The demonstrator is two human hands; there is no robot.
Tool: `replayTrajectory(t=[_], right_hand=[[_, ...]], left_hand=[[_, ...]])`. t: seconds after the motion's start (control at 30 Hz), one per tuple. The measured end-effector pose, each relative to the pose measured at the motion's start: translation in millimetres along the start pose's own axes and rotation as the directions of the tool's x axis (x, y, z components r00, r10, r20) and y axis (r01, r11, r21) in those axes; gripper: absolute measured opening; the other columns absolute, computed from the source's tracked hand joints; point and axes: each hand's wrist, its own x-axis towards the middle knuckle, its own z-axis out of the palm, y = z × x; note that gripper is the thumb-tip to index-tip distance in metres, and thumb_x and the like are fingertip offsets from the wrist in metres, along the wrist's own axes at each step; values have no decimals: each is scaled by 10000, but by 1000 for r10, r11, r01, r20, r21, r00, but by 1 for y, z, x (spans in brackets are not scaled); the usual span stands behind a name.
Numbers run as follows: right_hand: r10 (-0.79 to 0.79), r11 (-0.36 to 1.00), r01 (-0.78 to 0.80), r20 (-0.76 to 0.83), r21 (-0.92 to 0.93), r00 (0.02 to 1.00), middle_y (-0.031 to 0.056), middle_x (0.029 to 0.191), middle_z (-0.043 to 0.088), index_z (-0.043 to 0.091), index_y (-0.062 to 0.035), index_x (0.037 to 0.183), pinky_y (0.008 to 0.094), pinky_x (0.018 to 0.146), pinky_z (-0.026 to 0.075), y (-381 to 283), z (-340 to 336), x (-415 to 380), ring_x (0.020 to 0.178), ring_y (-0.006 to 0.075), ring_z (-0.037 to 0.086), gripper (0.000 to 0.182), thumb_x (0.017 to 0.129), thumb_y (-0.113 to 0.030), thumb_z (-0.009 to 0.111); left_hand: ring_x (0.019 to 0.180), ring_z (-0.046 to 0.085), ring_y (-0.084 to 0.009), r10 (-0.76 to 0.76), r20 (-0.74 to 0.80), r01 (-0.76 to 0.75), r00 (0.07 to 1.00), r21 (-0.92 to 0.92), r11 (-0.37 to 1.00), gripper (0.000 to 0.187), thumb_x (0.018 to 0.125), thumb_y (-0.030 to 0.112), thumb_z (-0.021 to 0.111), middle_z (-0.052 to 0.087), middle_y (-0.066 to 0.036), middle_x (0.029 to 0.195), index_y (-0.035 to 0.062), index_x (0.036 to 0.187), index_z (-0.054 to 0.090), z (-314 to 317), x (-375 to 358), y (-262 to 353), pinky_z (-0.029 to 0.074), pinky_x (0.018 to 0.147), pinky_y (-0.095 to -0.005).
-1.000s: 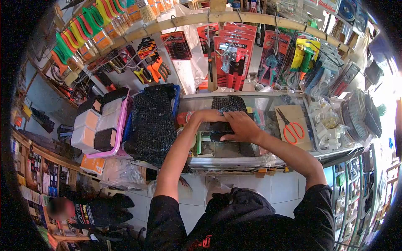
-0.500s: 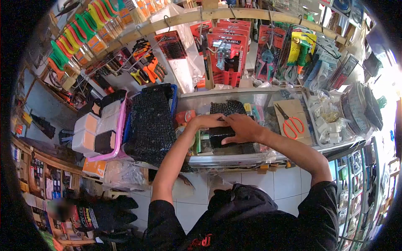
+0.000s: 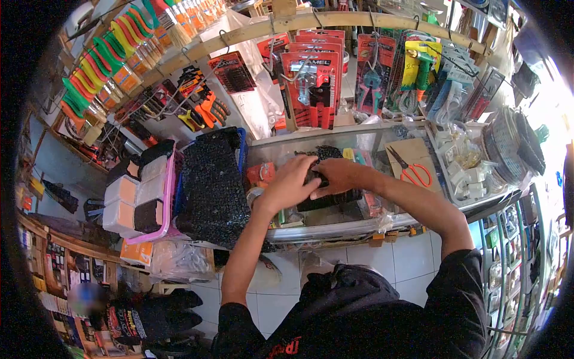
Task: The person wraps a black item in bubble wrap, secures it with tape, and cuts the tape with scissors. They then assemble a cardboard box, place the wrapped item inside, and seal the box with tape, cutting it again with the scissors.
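Cupping the bundle (image 3: 335, 200) near the counter's (image 3: 311, 232) front edge, left hand (image 3: 291, 186) and right hand (image 3: 339, 175) sit half-curled in head view; can't tell if they pinch. I'd brace with one palm, work with the other, keep clear of the scissors (image 3: 414, 172).

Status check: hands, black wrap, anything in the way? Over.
Left hand, right hand on black wrap. Orange-handled scissors to the right, on cardboard. Nothing visibly blocking the hands.

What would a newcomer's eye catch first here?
Probably the orange-handled metal scissors on brown cardboard, toward the right of the glass counter. Then red-backed tool packs hanging behind it. Mid-counter, the left hand and right hand are on a black plastic-wrapped bundle.
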Motion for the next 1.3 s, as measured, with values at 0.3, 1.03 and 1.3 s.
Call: replayTrajectory(t=[0.3, 1.03, 1.3], right_hand=[[94, 990, -114, 201, 88, 975, 264, 1205, 683, 630, -5, 1296, 481, 982, 498, 13, -15, 22, 1127, 442, 643, 790, 868, -669, 649], [137, 949, -247, 451, 196, 882, 194, 1104, 706, 671, 4, 1221, 466, 858, 521, 44, 0, 52, 971, 332, 673, 968, 834, -865, 493], [127, 945, -260, 510, 198, 850, 213, 1273, 642, 492, -8, 1415, 451, 973, 466, 50, -2, 57, 1141, 363, 616, 923, 852, -736, 566]], left_hand=[[1462, 302, -456, 6, -87, 17, 996, 261, 965, 932, 896, 537, 691, 360, -286, 1532, -5, 1546, 303, 54, -27, -17, 279, 1143, -629], [1418, 396, -417, -143, 71, 147, 987, -46, 988, 1121, 738, 667, 785, 414, -264, 1495, -28, 1497, 339, 54, -15, -36, 297, 1153, -556], [1470, 328, -427, -59, -83, 81, 995, 295, 952, 1177, 741, 675, 771, 374, -288, 1542, -37, 1545, 288, 71, -13, -20, 251, 1213, -534]])
